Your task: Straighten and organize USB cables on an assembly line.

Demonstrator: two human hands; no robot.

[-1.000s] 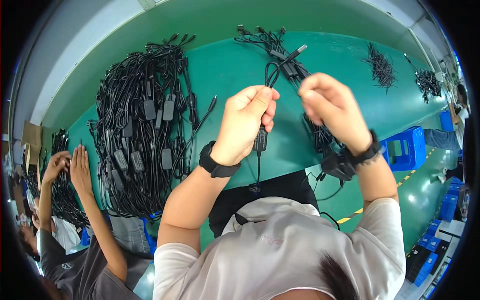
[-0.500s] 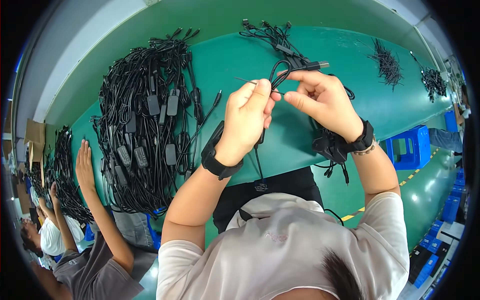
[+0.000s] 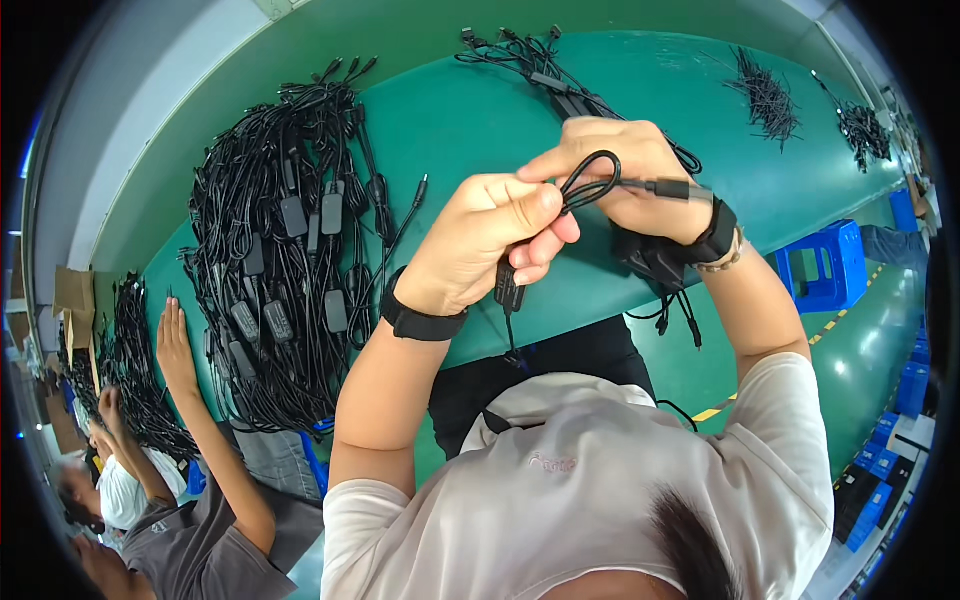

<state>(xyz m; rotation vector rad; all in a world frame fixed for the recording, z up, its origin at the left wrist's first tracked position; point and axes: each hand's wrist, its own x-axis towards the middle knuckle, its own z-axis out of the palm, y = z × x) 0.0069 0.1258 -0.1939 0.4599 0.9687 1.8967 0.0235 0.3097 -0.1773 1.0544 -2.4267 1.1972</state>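
My left hand (image 3: 500, 235) is closed round a bundled black cable, thumb on top. A small loop of the black cable (image 3: 604, 157) stands up from this grip, and its USB plug (image 3: 668, 188) points right, blurred. Below the fingers hangs the cable's small black inline box (image 3: 509, 288). My right hand (image 3: 630, 165) is bent behind the loop, its fingertips beside the left thumb and index finger. Its thumb is hidden, as is whatever it pinches. The thin black tie seen earlier does not show now.
To the left a large heap of black cables (image 3: 290, 250) covers the green table (image 3: 440, 130). Other cables (image 3: 560, 85) lie beyond my hands. Thin black ties (image 3: 765, 95) and a cable bundle (image 3: 862, 130) lie far right. A co-worker's hand (image 3: 178, 345) is at left; a blue stool (image 3: 825, 265), right.
My right hand has moved left and turned over behind the loop, up to the left fingertips. The thin tie that stuck out of my left grip has gone from sight.
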